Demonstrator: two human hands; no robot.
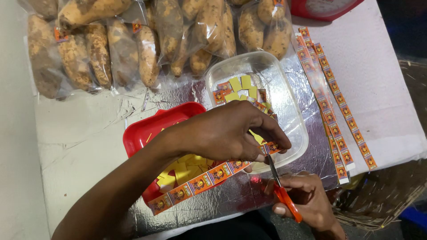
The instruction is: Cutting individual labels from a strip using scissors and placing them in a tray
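Observation:
My left hand (227, 131) reaches across the table and pinches one end of a long strip of orange printed labels (200, 182), which trails down to the left over a red tray (138, 133). My right hand (307, 200) holds orange-handled scissors (284, 195), blades pointing up at the strip's end near my left fingers. Just behind is a clear plastic container (289, 106) holding several cut labels and yellow backing pieces (242, 84). More yellow pieces lie in the red tray.
Several clear bags of sweet potatoes (147, 40) lie along the back of the foil-covered table (231, 195). More label strips (331, 106) lie at the right on a white cloth. A red object (324, 6) sits at the top right. A woven basket (382, 200) is below the table's right edge.

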